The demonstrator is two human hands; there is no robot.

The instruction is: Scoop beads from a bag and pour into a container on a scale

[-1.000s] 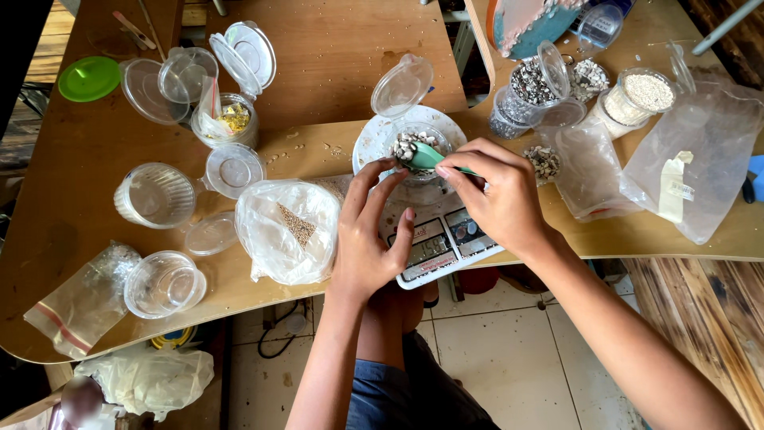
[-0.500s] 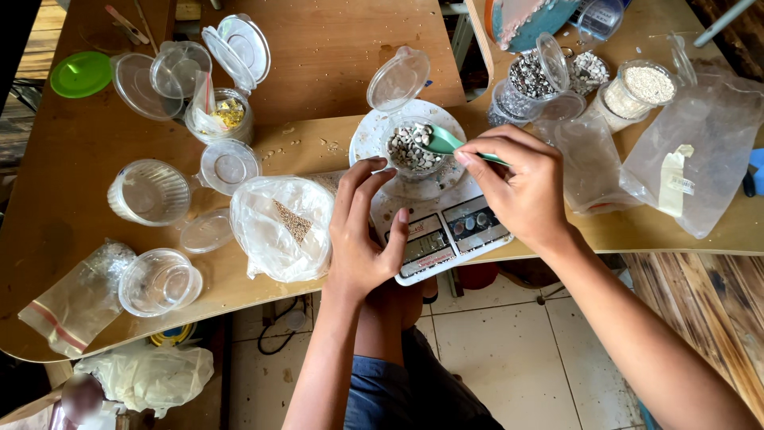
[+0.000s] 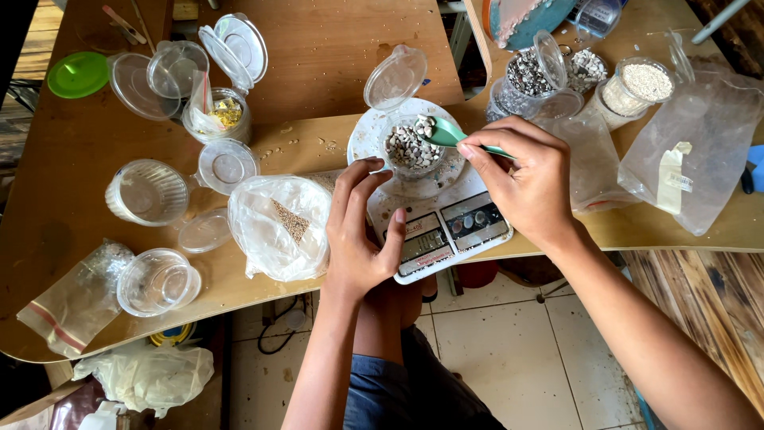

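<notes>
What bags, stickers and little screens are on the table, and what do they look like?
Scale screen: grey rectangle on the white scale, by the left hand.
Button panel: dark, with round buttons, under the right hand.
Clear bag: left of the scale, brown grains inside.
Big clear bag: far right, pale label on it.
Small bag: bottom left, red stripe.

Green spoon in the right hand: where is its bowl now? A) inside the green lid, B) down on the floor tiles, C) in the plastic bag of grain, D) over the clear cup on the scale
D: the right hand holds the green spoon with its bowl, carrying pebbles, over the clear cup on the scale.
</notes>
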